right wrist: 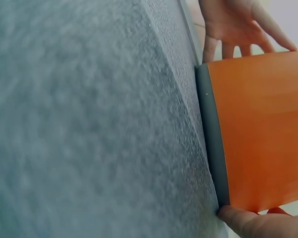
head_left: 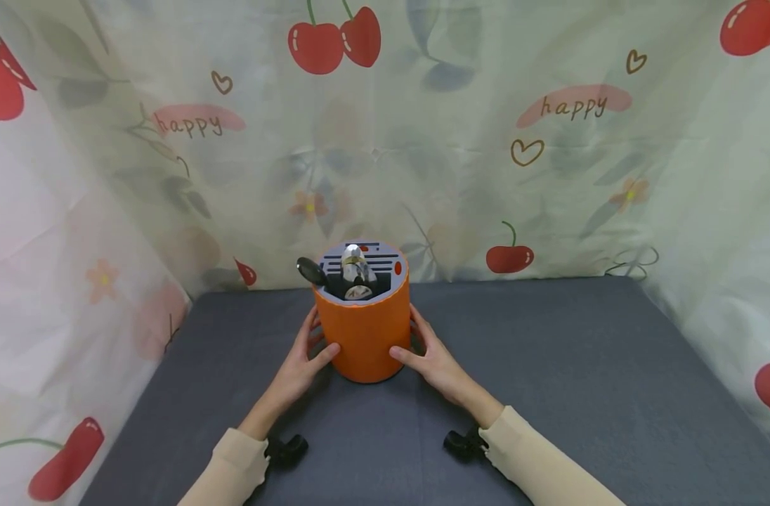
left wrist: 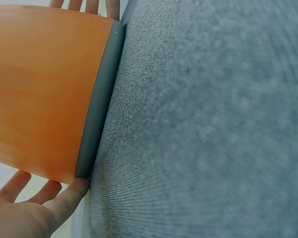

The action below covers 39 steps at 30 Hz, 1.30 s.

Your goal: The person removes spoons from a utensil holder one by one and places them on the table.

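Note:
An orange round knife block [head_left: 366,344] with a grey slotted top [head_left: 385,256] stands upright on the dark cloth. My left hand [head_left: 304,360] grips its left side and my right hand [head_left: 432,362] its right side, thumbs on the near face. The other fingers reach round behind, partly hidden. From the top opening sticks a shiny metal piece [head_left: 355,263], its kind unclear, next to a black oval-ended utensil [head_left: 311,271] leaning left. Both wrist views show the block's dark base rim [left wrist: 102,104] down at the cloth, with fingertips close to it.
Dark grey cloth [head_left: 549,379] covers the table. A curtain [head_left: 423,176] printed with cherries and "happy" hangs behind the table and along both sides. A black wrist camera [head_left: 288,450] sits by the left sleeve, another black camera [head_left: 464,445] by the right.

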Each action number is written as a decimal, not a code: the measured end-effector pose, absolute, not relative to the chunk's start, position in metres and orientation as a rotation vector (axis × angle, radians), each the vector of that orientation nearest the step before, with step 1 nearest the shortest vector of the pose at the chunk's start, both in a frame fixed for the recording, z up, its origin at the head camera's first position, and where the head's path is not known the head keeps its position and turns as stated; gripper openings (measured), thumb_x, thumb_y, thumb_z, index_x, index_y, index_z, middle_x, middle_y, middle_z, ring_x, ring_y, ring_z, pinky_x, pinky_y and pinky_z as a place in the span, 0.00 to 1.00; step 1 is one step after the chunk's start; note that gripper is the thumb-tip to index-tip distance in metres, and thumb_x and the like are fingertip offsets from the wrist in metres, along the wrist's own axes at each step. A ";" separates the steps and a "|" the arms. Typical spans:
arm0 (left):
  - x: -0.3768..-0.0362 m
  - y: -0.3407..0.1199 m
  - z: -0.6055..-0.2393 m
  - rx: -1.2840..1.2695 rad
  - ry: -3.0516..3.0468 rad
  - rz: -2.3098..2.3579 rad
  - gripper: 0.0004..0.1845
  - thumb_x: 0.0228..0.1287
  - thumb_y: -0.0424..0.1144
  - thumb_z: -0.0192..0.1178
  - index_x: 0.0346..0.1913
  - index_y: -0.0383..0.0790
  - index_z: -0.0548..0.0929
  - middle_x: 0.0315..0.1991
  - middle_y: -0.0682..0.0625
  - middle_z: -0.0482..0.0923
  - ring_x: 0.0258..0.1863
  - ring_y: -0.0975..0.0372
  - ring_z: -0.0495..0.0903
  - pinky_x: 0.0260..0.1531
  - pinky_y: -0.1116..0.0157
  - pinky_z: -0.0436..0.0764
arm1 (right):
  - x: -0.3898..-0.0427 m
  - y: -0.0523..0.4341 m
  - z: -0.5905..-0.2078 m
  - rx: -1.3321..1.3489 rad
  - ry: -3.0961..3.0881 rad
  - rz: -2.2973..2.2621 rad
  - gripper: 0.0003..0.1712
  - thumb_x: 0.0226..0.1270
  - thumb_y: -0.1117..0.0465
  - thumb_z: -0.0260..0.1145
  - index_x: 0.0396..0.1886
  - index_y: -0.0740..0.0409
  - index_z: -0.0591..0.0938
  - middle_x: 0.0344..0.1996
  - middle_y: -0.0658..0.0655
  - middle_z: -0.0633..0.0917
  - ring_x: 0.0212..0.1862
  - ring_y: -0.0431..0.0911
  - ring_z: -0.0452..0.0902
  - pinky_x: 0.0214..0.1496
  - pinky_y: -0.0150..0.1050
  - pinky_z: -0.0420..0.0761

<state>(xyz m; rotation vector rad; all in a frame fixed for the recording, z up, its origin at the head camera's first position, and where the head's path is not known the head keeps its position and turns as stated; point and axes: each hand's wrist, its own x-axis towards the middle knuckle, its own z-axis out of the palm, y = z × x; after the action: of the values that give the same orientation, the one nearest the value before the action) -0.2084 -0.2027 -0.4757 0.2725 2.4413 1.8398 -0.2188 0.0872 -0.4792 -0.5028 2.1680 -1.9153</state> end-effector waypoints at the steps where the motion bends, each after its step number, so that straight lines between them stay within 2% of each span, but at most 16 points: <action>1: -0.209 -0.203 -0.476 0.272 2.442 1.840 0.46 0.78 0.46 0.62 0.85 0.62 0.42 0.83 0.43 0.46 0.79 0.40 0.56 0.71 0.34 0.62 | -0.218 0.086 -0.479 -0.500 2.176 -1.922 0.54 0.74 0.51 0.71 0.86 0.35 0.46 0.84 0.50 0.48 0.84 0.54 0.45 0.81 0.63 0.51; 7: -0.209 -0.203 -0.476 0.278 2.429 1.858 0.46 0.78 0.46 0.62 0.85 0.62 0.43 0.83 0.43 0.47 0.79 0.40 0.56 0.71 0.34 0.62 | -0.215 0.080 -0.479 -0.486 2.235 -1.960 0.53 0.74 0.54 0.71 0.86 0.39 0.48 0.83 0.53 0.53 0.82 0.53 0.50 0.80 0.59 0.56; 15: -0.210 -0.203 -0.476 0.294 2.439 1.887 0.45 0.78 0.46 0.62 0.85 0.60 0.45 0.82 0.42 0.48 0.78 0.40 0.57 0.71 0.35 0.64 | -0.214 0.076 -0.477 -0.494 2.222 -2.046 0.54 0.71 0.56 0.74 0.86 0.45 0.51 0.82 0.54 0.59 0.81 0.56 0.53 0.80 0.58 0.57; 21: -0.208 -0.202 -0.476 0.288 2.449 1.904 0.45 0.77 0.45 0.63 0.85 0.60 0.47 0.82 0.42 0.50 0.78 0.40 0.59 0.70 0.35 0.65 | -0.213 0.077 -0.475 -0.483 2.194 -2.078 0.53 0.70 0.57 0.75 0.86 0.43 0.54 0.80 0.54 0.62 0.81 0.55 0.55 0.78 0.60 0.61; 27: -0.207 -0.201 -0.474 0.306 2.466 1.915 0.44 0.77 0.42 0.63 0.85 0.60 0.48 0.81 0.43 0.53 0.77 0.41 0.61 0.70 0.36 0.66 | -0.214 0.079 -0.474 -0.479 2.176 -2.074 0.51 0.71 0.56 0.74 0.85 0.41 0.55 0.81 0.55 0.61 0.81 0.56 0.55 0.75 0.61 0.65; 33: -0.208 -0.195 -0.463 0.327 2.486 1.928 0.44 0.77 0.44 0.63 0.84 0.64 0.49 0.81 0.45 0.54 0.76 0.43 0.61 0.69 0.36 0.68 | -0.217 0.085 -0.462 -0.472 2.152 -2.091 0.51 0.71 0.57 0.74 0.85 0.41 0.55 0.81 0.53 0.59 0.81 0.55 0.55 0.74 0.58 0.69; 39: -0.208 -0.184 -0.455 0.322 2.471 1.947 0.44 0.77 0.43 0.63 0.85 0.63 0.49 0.80 0.44 0.53 0.77 0.43 0.60 0.70 0.35 0.66 | -0.220 0.096 -0.451 -0.473 2.157 -2.067 0.52 0.71 0.56 0.74 0.86 0.42 0.54 0.82 0.53 0.58 0.81 0.57 0.55 0.74 0.58 0.69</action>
<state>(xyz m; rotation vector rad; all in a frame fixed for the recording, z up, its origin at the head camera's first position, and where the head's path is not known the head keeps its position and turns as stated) -0.2083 -0.1842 -0.4547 0.3219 2.4713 1.9467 -0.2196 0.0962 -0.4514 -0.4733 2.1568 -2.0669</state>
